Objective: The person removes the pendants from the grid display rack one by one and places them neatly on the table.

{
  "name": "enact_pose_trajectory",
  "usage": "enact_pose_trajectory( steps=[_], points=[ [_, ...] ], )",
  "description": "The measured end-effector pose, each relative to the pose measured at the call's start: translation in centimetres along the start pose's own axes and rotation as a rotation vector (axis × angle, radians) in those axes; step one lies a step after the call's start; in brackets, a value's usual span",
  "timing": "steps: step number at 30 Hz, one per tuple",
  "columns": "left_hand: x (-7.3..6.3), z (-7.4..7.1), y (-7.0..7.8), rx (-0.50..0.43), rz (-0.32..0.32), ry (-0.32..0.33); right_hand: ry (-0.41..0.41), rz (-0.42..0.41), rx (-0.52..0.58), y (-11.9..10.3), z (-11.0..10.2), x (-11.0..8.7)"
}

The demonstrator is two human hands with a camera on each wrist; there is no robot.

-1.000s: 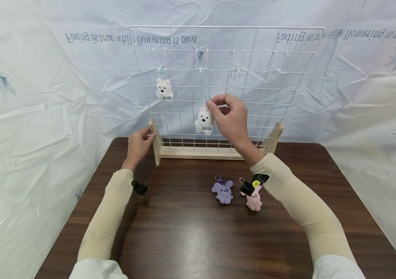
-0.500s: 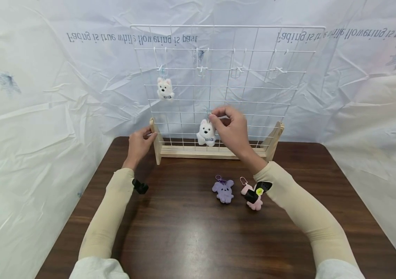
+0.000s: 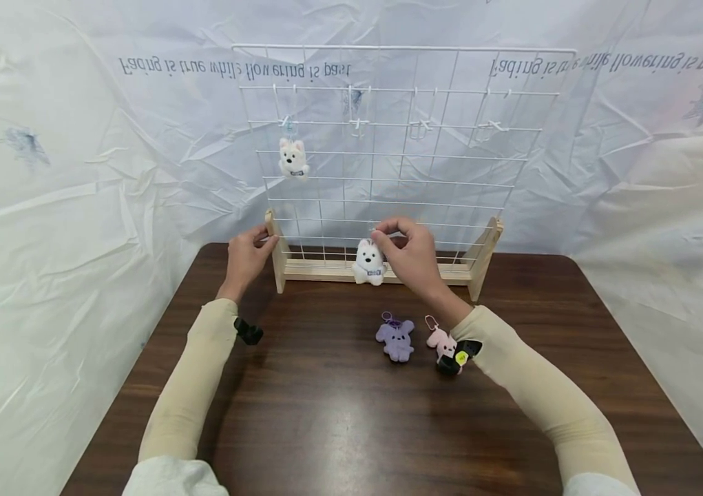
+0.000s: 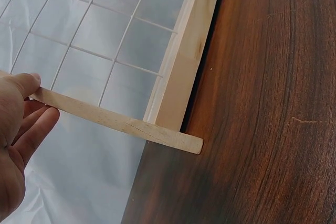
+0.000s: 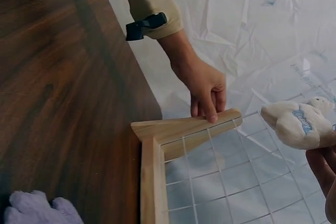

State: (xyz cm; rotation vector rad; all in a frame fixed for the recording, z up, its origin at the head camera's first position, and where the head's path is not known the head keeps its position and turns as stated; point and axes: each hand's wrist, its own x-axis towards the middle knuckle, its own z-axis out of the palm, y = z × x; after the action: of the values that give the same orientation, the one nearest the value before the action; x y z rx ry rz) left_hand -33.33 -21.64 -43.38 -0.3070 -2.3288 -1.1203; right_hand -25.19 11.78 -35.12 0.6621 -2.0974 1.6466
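A white plush dog keychain (image 3: 369, 263) dangles from my right hand (image 3: 412, 256), whose thumb and finger pinch it at the top, low in front of the white wire grid rack (image 3: 422, 203). In the right wrist view the plush dog (image 5: 302, 124) appears tilted beside the fingers. My left hand (image 3: 246, 258) grips the upper end of the rack's left wooden side piece (image 3: 279, 258); the left wrist view shows thumb and fingers around that wood strip (image 4: 121, 121). Another white plush dog (image 3: 292, 159) hangs from the leftmost hook.
On the brown table (image 3: 320, 386) lie a purple plush keychain (image 3: 397, 342) and a pink plush keychain (image 3: 441, 342), the pink one partly covered by the right wrist camera. Several white hooks, one being the hook (image 3: 357, 125), line the grid's upper part. White printed sheeting hangs behind.
My right hand has come down along the grid with the plush dog, from mid-height to near the wooden base bar. The left hand has stayed on the side piece.
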Motion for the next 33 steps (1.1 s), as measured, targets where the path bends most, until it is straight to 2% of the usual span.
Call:
enact_pose_trajectory(
  steps=[4, 10, 19, 27, 33],
  points=[
    [0.1, 0.1, -0.2, -0.005, -0.003, 0.004, -0.019, 0.021, -0.002, 0.7, 0.2, -0.8],
    [0.1, 0.1, -0.2, -0.013, -0.009, 0.003, -0.043, 0.05, -0.018, 0.4, 0.6, -2.1],
    [0.2, 0.2, -0.4, -0.009, -0.004, 0.004, -0.067, 0.099, -0.045, 4.1, 1.4, -3.5],
    [0.0, 0.1, -0.2, 0.0, -0.005, -0.002, -0.097, 0.079, -0.065, 5.6, 2.1, -4.6],
    [0.2, 0.2, -0.3, -0.003, -0.016, -0.003, -0.127, 0.118, -0.029, 6.1, 2.5, -5.2]
  ],
)
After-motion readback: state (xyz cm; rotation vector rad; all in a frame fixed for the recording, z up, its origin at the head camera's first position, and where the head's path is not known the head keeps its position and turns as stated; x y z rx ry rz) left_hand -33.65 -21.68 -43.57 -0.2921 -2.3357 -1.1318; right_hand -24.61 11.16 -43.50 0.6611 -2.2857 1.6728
